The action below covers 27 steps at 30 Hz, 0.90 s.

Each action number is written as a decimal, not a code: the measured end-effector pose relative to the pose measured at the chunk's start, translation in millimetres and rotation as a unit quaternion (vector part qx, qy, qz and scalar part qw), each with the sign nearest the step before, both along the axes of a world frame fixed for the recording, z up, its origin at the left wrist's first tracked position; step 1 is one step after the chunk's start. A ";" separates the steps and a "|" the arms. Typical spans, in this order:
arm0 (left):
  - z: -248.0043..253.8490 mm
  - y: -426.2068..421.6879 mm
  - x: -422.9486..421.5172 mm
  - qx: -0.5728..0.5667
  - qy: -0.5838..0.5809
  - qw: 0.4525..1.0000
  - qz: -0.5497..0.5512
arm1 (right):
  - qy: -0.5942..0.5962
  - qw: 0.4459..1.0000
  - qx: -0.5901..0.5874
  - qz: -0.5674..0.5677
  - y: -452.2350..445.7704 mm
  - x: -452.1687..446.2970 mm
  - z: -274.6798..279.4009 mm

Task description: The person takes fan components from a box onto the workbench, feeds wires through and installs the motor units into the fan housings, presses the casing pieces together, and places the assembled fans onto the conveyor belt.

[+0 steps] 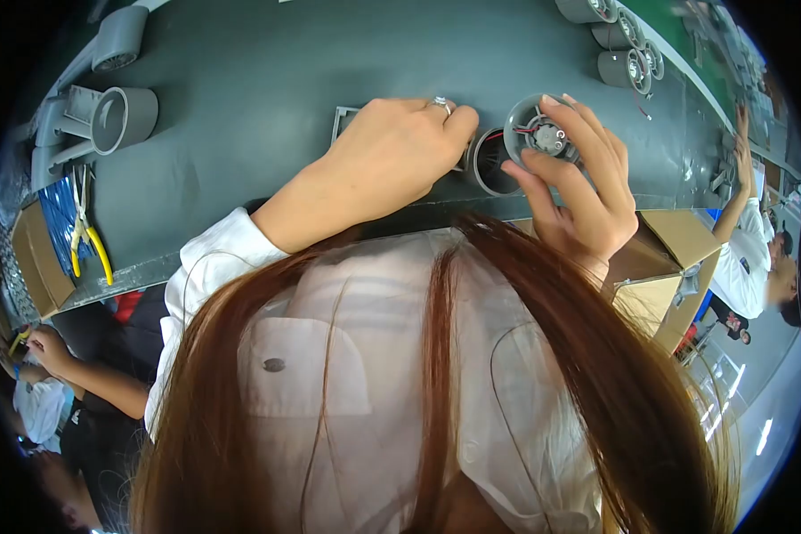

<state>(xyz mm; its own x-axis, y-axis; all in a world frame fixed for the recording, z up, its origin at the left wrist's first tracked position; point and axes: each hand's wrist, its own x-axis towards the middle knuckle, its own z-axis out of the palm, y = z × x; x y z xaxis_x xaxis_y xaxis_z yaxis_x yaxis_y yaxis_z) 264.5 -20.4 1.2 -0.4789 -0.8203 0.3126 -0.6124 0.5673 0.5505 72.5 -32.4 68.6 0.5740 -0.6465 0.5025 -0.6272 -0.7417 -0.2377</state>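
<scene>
My left hand [392,151] is closed over a grey plastic housing, hiding most of it. A rectangular frame end [342,119] sticks out on one side, and its round cylinder [491,167] opens on the other, dark inside. In the fingers of my right hand [587,173] is a small motor [547,138] set in a clear round ring. It is held just beside the cylinder's mouth, overlapping its edge in this view. A red wire runs from the motor toward the cylinder.
Grey housings [126,120] stand at the left, near yellow-handled pliers [84,227] and a box of blue wires [55,222]. Several cylinders with motors [626,68] sit at the upper right. An open cardboard box [676,240] is by my right arm. Other people work on both sides.
</scene>
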 end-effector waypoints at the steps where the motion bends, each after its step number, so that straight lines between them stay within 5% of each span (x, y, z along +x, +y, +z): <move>1: 0.2 -0.6 -0.1 0.010 0.014 1.000 -0.004 | -0.006 1.000 0.014 0.002 -1.6 -0.4 1.0; 10: -3.9 1.5 -3.8 0.003 0.000 0.999 0.039 | -0.023 0.995 0.069 0.067 -10.9 16.2 17.5; 21: -5.0 -2.5 -1.1 0.030 0.016 0.997 0.064 | -0.273 0.955 0.072 0.093 -22.4 10.0 -43.9; 27: -3.2 -6.7 3.1 0.057 0.028 0.997 0.043 | -0.321 0.893 0.281 0.141 -35.7 -4.1 -38.2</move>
